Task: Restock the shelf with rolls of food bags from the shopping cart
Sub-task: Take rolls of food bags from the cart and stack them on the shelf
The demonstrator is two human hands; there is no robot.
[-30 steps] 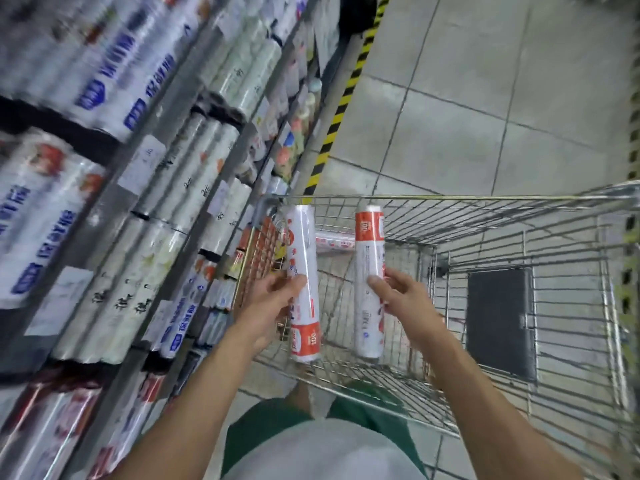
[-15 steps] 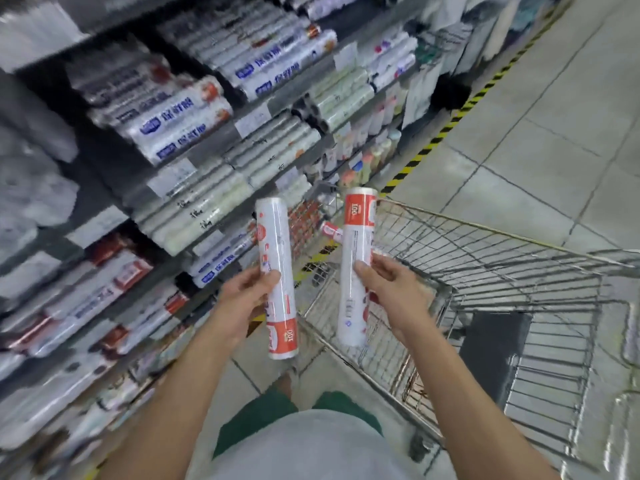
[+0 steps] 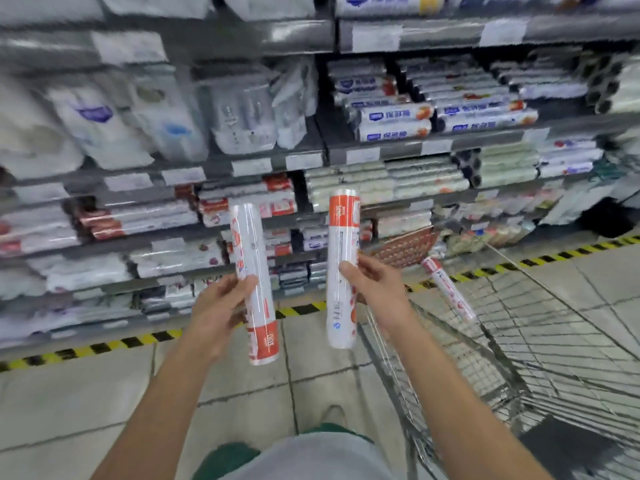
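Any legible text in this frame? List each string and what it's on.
"100": orange band at the bottom of the left roll, printed sideways.
Orange band on top of the right roll: looks like "100" too, not certain.
Small print on both rolls: too small.
Shelf price tags and blue package labels: blurred.
Roll in the cart: unreadable.

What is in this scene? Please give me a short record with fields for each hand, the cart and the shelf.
left hand: left hand has a grip on one roll, near upright, orange end down
right hand: right hand has a grip on a second roll, upright, orange end up
cart: wire cart on the right, one more roll inside
shelf: shelf ahead, stocked
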